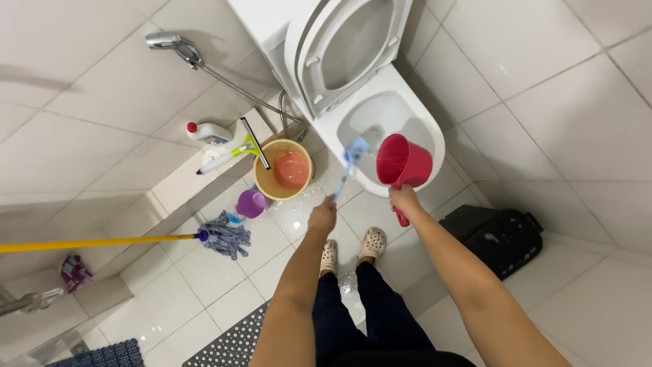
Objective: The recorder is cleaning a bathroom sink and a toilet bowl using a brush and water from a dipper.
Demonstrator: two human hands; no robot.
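- The white toilet (407, 119) is seen at the top of the tiled floor (204, 292), its seat and lid raised so that the bowl is left open.
- A black bin (499, 238) is set on the floor to the right of the toilet, against the wall.
- A mop (221, 234) with a yellow handle is laid across the left of the floor, its head near the low ledge.
- A yellow bucket (282, 170) with a pink bowl inside is kept just left of the toilet base; a purple cup (251, 202) lies beside it.
- A red scoop (402, 163) is held over the bowl's near rim, tilted towards it, by the right hand (405, 199), whose grip is closed round the handle.
- A blue toilet brush (350, 163) is reached into the bowl by the left hand (322, 217), its grip wrapped round the shaft.
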